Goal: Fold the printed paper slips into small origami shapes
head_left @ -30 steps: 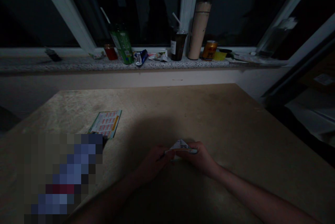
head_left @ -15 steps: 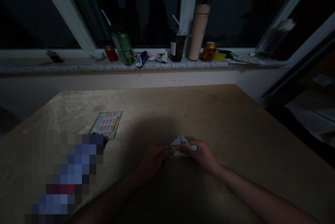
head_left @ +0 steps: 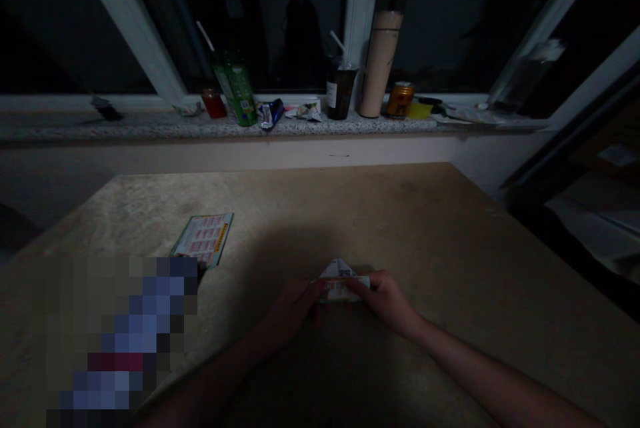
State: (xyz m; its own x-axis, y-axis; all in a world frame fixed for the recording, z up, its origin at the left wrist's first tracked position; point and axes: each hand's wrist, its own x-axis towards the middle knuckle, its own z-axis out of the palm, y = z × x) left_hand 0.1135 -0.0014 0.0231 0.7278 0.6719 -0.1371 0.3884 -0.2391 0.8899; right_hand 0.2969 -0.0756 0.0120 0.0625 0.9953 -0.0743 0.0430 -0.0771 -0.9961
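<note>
In the head view both hands work near the worktop [head_left: 450, 228]'s near middle, with bare board open to the right and ahead up to its far edge below the sill [head_left: 150, 125], and only a leaflet [head_left: 203, 239] lying to the left. The left hand [head_left: 290, 311] and right hand [head_left: 383, 301] each pinch one end of a folded paper [head_left: 341, 281], a small printed piece with a peak on top, held just above the board. The light is dim, so its print is unreadable and the fingertips behind it are hidden.

A dim home room at night is showing here: a plain wooden table [head_left: 380, 215] is sitting under dark windows, and drink bottles [head_left: 236, 91], a can [head_left: 400, 100] and wrappers [head_left: 273, 111] are crowding the stone sill [head_left: 125, 125].
</note>
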